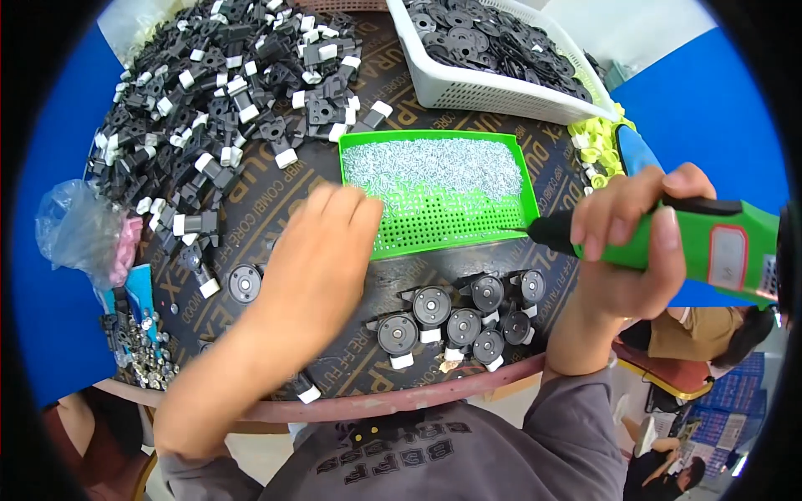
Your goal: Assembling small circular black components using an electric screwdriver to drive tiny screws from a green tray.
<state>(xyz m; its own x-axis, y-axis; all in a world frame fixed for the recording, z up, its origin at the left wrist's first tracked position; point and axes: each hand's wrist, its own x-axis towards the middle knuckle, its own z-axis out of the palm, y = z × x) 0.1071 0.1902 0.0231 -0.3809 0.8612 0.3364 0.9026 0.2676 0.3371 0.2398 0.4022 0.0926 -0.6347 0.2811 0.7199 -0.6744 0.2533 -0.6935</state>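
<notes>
In my right hand (622, 242) is a green and black electric screwdriver (718, 250), with its dark tip pointing left at the right side of a green tray (418, 242). The tray has a perforated floor, and small silvery screws (434, 163) lie thickest along its far half. My left hand (322, 242) rests by the tray's left edge, its fingers curled together; whatever they may pinch is hidden. Several black round-disc assemblies (431, 306) with white tabs stand grouped in front of the tray. Another black disc piece (245, 284) lies left of my left hand.
A big heap of black parts with white ends (242, 92) covers the far left. A white basket (501, 88) of black discs stands far right, beside yellow-green pieces (597, 146). Small metal pieces (146, 359) and a plastic bag (75, 230) lie left. People sit beyond the table edge (401, 405).
</notes>
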